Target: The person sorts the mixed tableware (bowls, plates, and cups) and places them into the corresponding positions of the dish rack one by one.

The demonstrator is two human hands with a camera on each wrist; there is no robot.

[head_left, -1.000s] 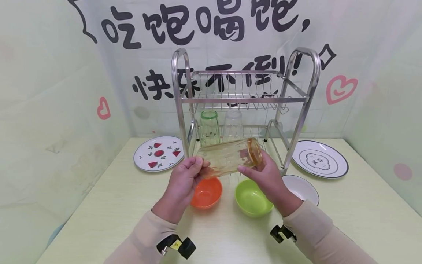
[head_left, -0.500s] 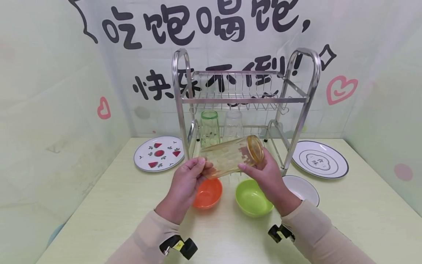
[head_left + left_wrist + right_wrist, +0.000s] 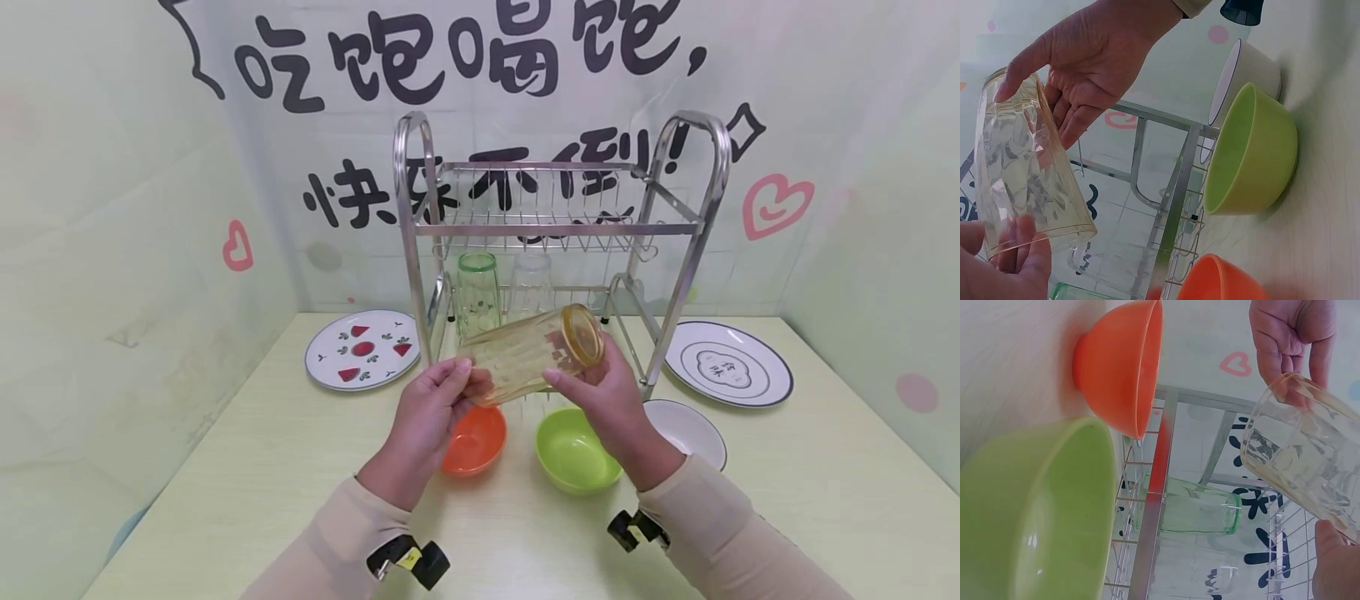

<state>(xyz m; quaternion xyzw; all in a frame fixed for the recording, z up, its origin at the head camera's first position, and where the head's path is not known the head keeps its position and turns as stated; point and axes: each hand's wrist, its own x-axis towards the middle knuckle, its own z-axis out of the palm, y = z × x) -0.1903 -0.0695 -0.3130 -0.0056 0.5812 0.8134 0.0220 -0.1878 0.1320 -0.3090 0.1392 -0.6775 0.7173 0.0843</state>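
Observation:
A ribbed yellow glass (image 3: 528, 354) is held tilted in the air in front of the dish rack (image 3: 675, 225), base end up and to the right. My left hand (image 3: 467, 380) pinches its mouth rim at the lower left. My right hand (image 3: 581, 382) holds the base end, thumb on the near side. The left wrist view shows the yellow glass (image 3: 1022, 181) with my right hand (image 3: 1085, 75) over its base and my left hand (image 3: 1004, 269) at its rim. In the right wrist view, the yellow glass (image 3: 1310, 469) sits between my left hand (image 3: 1291, 337) and my right hand (image 3: 1335, 565).
Under the hands stand an orange bowl (image 3: 476, 442), a green bowl (image 3: 573, 454) and a white bowl (image 3: 686, 429). A green glass (image 3: 478, 292) and a clear glass (image 3: 530, 283) stand upside down in the rack. A watermelon plate (image 3: 362, 348) lies left, a black-rimmed plate (image 3: 727, 362) right.
The glass's base end has tipped a little higher and both hands have drifted slightly right and up. The grips are the same.

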